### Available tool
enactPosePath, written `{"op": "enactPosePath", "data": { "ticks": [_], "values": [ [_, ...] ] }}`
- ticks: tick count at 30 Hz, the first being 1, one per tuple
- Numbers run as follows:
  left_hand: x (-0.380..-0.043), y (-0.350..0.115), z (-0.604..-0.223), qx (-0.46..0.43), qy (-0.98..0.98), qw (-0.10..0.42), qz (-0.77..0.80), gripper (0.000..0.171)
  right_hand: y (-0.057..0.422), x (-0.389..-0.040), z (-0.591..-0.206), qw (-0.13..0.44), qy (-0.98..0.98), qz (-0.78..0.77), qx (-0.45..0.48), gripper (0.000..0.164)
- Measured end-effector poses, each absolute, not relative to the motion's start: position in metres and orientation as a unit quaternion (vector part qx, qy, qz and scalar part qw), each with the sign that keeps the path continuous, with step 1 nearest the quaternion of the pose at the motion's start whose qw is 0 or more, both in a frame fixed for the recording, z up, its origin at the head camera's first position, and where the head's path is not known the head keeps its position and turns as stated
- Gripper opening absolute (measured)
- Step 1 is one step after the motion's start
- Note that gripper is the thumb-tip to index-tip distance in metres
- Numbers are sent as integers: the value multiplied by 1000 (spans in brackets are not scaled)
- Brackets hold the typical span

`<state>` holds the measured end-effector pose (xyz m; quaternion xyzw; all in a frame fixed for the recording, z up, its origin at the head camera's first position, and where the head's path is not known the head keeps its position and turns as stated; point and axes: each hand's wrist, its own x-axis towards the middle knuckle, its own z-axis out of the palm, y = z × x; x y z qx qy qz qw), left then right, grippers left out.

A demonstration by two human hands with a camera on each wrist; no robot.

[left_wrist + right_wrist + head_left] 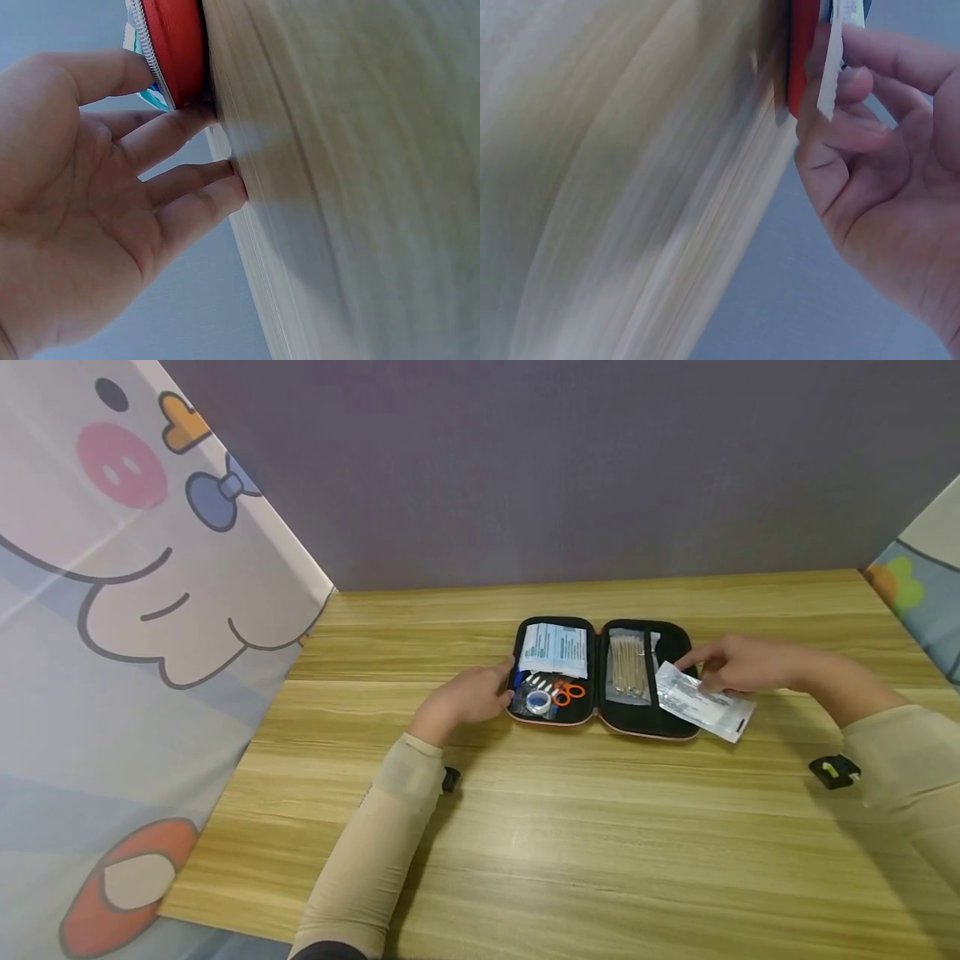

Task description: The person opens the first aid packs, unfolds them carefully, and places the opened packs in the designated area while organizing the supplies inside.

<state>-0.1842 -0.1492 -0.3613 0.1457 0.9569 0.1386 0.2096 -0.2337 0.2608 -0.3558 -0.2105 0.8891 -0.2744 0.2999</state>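
An unzipped first-aid case [597, 672], black inside and red outside, lies spread flat on the wooden table. My left hand [471, 695] holds its left edge, the thumb at the zipped rim and the fingers low by the table, as the left wrist view [112, 195] shows. A white and clear flat packet [708, 706] slants over the case's right edge. My right hand [738, 664] pinches this packet; in the right wrist view it appears edge-on between the fingers and thumb. Cotton swabs [628, 664] in a bag lie under a strap in the right half.
The left half holds a white printed packet [555, 649], orange-handled scissors [570, 693] and a roll of white tape [537, 701]. A small black object [834, 771] is by the right sleeve. A grey panel [562, 477] rises behind the table, a cartoon-printed cloth [150, 718] on the left.
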Motion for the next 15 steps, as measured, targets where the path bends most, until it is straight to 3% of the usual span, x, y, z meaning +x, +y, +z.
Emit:
{"op": "enactPosePath", "data": {
  "ticks": [9,15],
  "values": [
    [-184,-151,-360,149,956,211,140,73,253,-230,-355,228,912,-257,-224,46],
    [-184,-151,-360,157,955,211,136,72,238,-226,-358,217,912,-278,-211,42]
  ]
}}
